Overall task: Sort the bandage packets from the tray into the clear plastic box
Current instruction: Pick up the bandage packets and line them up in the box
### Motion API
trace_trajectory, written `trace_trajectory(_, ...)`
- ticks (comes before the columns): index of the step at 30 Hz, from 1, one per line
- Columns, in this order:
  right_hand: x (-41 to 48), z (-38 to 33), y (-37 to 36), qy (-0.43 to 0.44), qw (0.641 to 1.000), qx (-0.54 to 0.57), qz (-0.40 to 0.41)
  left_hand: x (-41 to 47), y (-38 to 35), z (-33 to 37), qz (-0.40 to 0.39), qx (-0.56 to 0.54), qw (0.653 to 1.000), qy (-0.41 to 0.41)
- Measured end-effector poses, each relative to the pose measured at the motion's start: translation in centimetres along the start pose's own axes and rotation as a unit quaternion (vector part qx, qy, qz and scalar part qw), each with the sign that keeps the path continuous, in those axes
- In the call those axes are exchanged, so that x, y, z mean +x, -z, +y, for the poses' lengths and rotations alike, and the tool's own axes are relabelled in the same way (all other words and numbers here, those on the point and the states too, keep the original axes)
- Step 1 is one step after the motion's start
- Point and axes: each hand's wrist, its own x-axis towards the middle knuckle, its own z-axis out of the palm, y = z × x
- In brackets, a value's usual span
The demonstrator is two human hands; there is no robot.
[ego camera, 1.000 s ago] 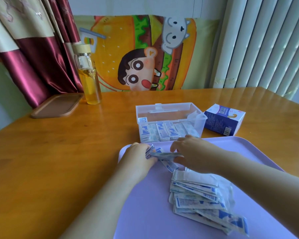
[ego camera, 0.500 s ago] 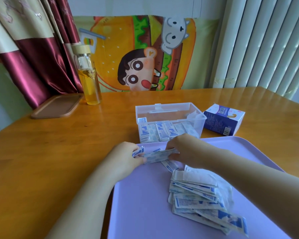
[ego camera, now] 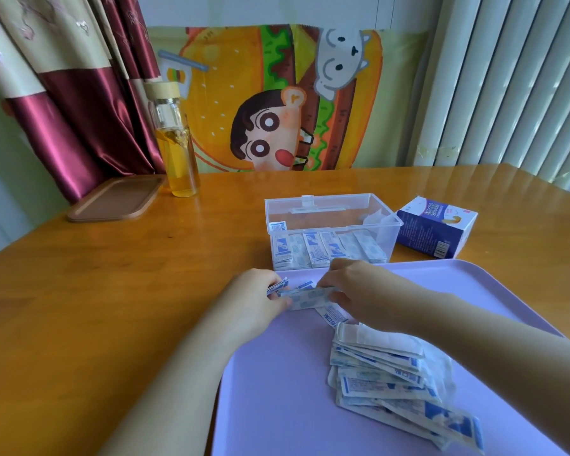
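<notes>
A lilac tray (ego camera: pixel 277 406) lies in front of me with a loose pile of white-and-blue bandage packets (ego camera: pixel 392 380) on its right half. Behind its far edge stands the clear plastic box (ego camera: pixel 333 205), open, with several packets (ego camera: pixel 326 251) standing in a row against its front wall. My left hand (ego camera: pixel 254 301) and my right hand (ego camera: pixel 359 291) meet over the tray's far left corner. Together they grip a small bunch of packets (ego camera: pixel 310 297) between their fingertips. One more packet (ego camera: pixel 331 315) lies flat on the tray just below the hands.
A blue-and-white carton (ego camera: pixel 436 227) lies right of the box. A glass bottle of yellow liquid (ego camera: pixel 176 143) and a brown tray (ego camera: pixel 116 199) stand at the table's far left. Curtains, a cartoon cloth and blinds line the back wall.
My left hand has drawn back to the left a little, and the bunch of packets held between both hands has turned flatter and shifted slightly left. The tray has slid slightly.
</notes>
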Motion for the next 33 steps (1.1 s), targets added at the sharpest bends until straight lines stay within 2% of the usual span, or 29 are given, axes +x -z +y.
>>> trace_trajectory(6, 0.0, -1.1, 1.1, 0.011, 0.997, -0.06, 0.037, -0.2, 0.2, 0.7, 0.043, 0.017, 0.999, -0.024)
trace_trajectory(9, -0.1, -1.7, 2.9, 0.018, 0.99, -0.08, 0.112, -0.3, 1.4, 1.8, 0.117, 0.047, 0.988, -0.092)
trace_trajectory(13, -0.4, -1.8, 6.2, 0.028, 0.985, -0.041, 0.168, 0.5, 3.9, 4.1, 0.205, 0.087, 0.958, -0.179)
trace_trajectory(15, -0.2, -1.3, 7.9, 0.032, 0.975, -0.02, 0.22, 1.2, 5.4, 6.0, 0.231, 0.099, 0.945, -0.21)
trace_trajectory(20, 0.8, 0.8, 10.4, 0.061, 0.945, -0.006, 0.322, 4.2, 6.7, 10.1, 0.251, 0.107, 0.927, -0.259)
trace_trajectory(25, 1.9, 3.1, 9.9, 0.07, 0.922, 0.002, 0.381, 7.1, 5.6, 10.9, 0.249, 0.094, 0.93, -0.253)
trace_trajectory(30, 3.3, 4.5, 9.5, -0.003, 0.947, 0.027, 0.321, 8.4, 4.1, 9.1, 0.234, 0.064, 0.94, -0.239)
trace_trajectory(33, 4.7, 5.5, 9.8, -0.114, 0.953, 0.109, 0.26, 9.0, 5.0, 6.9, 0.209, 0.081, 0.957, -0.183)
